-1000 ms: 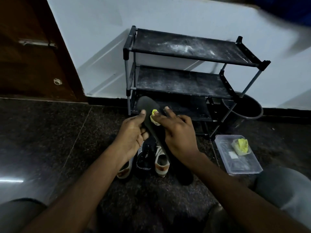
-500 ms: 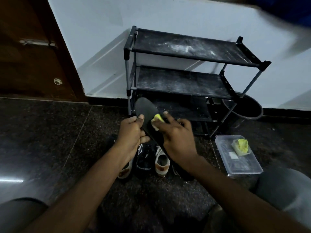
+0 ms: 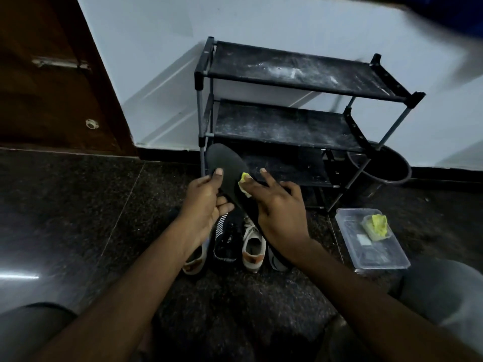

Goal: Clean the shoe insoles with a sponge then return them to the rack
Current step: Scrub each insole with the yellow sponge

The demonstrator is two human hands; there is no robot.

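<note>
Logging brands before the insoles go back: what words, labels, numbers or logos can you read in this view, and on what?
On the black striped shoe: short white lettering, too blurred to read.
In the clear plastic box: a small white patch, no text legible.
On the insole, the sponge pressed to it and the rack: no writing visible.
Nothing here can be quoted with certainty.

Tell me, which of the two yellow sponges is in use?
The sponge held by the right hand against the dark insole. The second sponge lies untouched in the clear box on the floor.
</note>
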